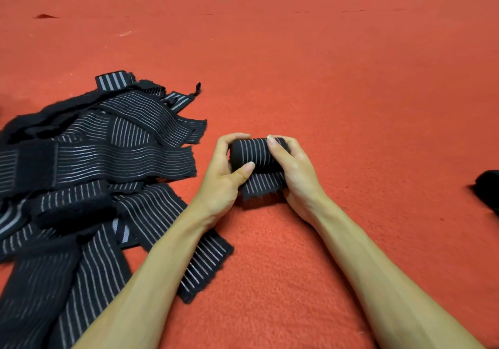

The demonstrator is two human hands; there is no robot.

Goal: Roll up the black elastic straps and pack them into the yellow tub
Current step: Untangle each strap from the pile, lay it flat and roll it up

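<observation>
Loose tail of a rolled black strap (259, 157) on the red carpet (324, 78), left hand (224, 176) and right hand (294, 170) gripping its ends, thumbs on top, unrolled straps pile (89, 165) left, dark object (487, 192) far right

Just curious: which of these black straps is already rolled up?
The strap held between both hands; its short tail lies loose. The pile on the left lies flat, unrolled.

A: How is the light behaving on the red carpet (324, 78)?

B: It is falling evenly and fairly brightly, leaving only soft shadows close under the forearms.

A: Any blur or glare?

B: No glare. The carpet's far edge is bowing from wide-angle distortion, and things lying towards its left near corner are smearing slightly.
</observation>
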